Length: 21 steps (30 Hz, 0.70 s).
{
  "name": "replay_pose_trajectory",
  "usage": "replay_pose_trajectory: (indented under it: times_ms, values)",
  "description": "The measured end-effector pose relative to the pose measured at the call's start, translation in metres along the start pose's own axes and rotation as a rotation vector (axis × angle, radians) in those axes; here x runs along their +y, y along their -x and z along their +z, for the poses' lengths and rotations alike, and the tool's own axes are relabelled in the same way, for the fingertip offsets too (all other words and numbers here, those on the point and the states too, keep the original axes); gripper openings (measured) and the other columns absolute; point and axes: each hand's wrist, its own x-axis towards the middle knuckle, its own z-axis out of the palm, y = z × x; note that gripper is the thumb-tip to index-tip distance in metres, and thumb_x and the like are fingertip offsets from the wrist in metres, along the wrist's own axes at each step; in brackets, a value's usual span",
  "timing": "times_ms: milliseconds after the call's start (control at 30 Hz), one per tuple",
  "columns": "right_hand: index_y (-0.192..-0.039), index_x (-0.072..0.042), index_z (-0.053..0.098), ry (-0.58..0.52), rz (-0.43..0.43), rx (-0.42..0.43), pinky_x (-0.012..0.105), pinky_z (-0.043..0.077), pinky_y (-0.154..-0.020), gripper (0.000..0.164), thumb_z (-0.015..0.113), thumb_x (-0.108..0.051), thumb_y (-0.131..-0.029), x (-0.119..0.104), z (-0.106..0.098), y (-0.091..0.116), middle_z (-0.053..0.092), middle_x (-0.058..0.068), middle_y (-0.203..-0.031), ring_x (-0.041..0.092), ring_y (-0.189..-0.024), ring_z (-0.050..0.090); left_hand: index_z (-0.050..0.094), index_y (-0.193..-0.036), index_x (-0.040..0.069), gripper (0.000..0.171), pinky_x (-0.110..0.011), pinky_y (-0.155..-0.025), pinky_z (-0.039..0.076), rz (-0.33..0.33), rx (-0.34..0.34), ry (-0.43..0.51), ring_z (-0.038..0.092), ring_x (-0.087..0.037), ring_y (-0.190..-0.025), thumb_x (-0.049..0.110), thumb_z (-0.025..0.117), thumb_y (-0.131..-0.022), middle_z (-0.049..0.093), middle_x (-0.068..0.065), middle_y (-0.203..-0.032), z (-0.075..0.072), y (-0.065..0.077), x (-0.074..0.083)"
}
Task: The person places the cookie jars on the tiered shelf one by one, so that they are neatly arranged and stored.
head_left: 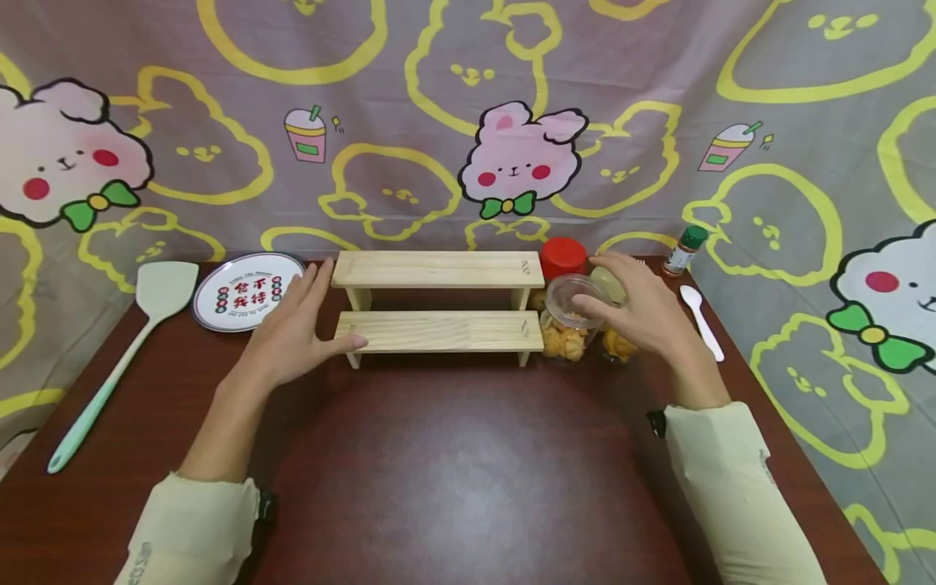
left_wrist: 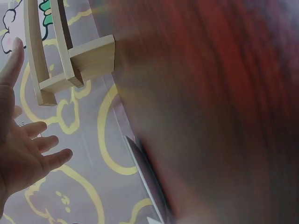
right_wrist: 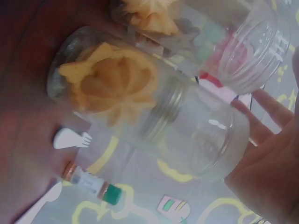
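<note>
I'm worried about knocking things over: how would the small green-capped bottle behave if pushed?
The green-capped bottle would probably tip rather easily, since it stands upright and looks narrow for its height. Once down, its round body would likely roll. It may be light, looking smaller than the right hand.

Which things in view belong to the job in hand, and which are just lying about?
Likely in the job:
wooden shelf, by the left hand
clear-topped jar and pale-topped jar, by the right hand

Apparently just lying about:
spatula
plate
red lid
green-capped bottle
spoon
fork
</note>
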Motion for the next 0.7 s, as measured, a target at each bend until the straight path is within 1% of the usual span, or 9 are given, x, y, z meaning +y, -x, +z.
replay_pose_trajectory:
  times_ms: [100,200,267,367,533,600,700]
  values:
    - [-0.138,-0.017,0.045,-0.034,0.021,-0.011,0.060,0.031,-0.109,0.076,0.060,-0.062,-0.080,0.005,-0.002,0.004,0.041,0.009,-0.145,0.032,-0.135,0.033,-0.005,-0.151,0.021,0.117,-0.061,-0.114,0.019,0.006,0.000,0.046,0.004,-0.032,-0.145,0.069,0.065,-0.070,0.002,-0.015,-0.158,0.003,0.000,0.000]
    - [-0.137,-0.017,0.047,-0.075,0.031,0.008,0.058,0.033,-0.108,0.071,0.062,-0.058,-0.081,0.011,-0.005,0.009,0.045,0.008,-0.142,0.031,-0.133,0.037,-0.007,-0.151,0.016,0.118,-0.056,-0.117,0.016,0.011,-0.003,0.092,0.000,-0.028,-0.146,0.067,0.066,-0.072,-0.003,-0.011,-0.158,0.005,0.000,-0.001]
    - [-0.135,-0.016,0.049,-0.096,0.027,0.025,0.057,0.035,-0.106,0.067,0.064,-0.054,-0.082,0.015,-0.006,0.012,0.048,0.008,-0.139,0.030,-0.130,0.040,-0.009,-0.150,0.015,0.119,-0.054,-0.118,0.014,0.004,-0.010,0.120,-0.003,-0.026,-0.146,0.066,0.065,-0.073,-0.006,-0.009,-0.158,0.007,0.001,-0.001]
    - [-0.132,-0.014,0.052,-0.119,0.020,0.037,0.055,0.038,-0.104,0.063,0.066,-0.051,-0.082,0.021,-0.007,0.015,0.051,0.008,-0.135,0.029,-0.127,0.043,-0.008,-0.150,0.012,0.117,-0.053,-0.119,0.013,-0.015,-0.022,0.158,-0.003,-0.026,-0.146,0.064,0.065,-0.074,-0.007,-0.008,-0.158,0.008,0.002,0.000]
    - [-0.130,-0.013,0.052,-0.134,0.035,0.013,0.056,0.038,-0.103,0.062,0.067,-0.049,-0.082,0.030,-0.005,0.018,0.052,0.010,-0.134,0.030,-0.125,0.044,-0.001,-0.151,0.009,0.110,-0.055,-0.118,0.013,-0.041,-0.034,0.236,0.000,-0.029,-0.146,0.061,0.063,-0.078,-0.001,-0.012,-0.158,0.008,0.002,0.000]
    - [-0.130,-0.013,0.053,-0.138,0.045,0.007,0.057,0.038,-0.103,0.063,0.067,-0.050,-0.081,0.032,-0.004,0.019,0.052,0.011,-0.134,0.030,-0.125,0.044,0.000,-0.151,0.011,0.106,-0.057,-0.117,0.015,-0.049,-0.045,0.283,0.004,-0.031,-0.145,0.060,0.063,-0.080,0.001,-0.012,-0.158,0.008,0.003,0.000]
    - [-0.130,-0.013,0.052,-0.148,0.062,-0.003,0.058,0.038,-0.102,0.065,0.067,-0.052,-0.080,0.035,-0.003,0.020,0.051,0.011,-0.134,0.030,-0.125,0.044,-0.001,-0.151,0.015,0.104,-0.059,-0.115,0.019,-0.075,-0.075,0.335,0.010,-0.034,-0.144,0.058,0.062,-0.081,0.003,-0.010,-0.158,0.008,0.006,-0.001]
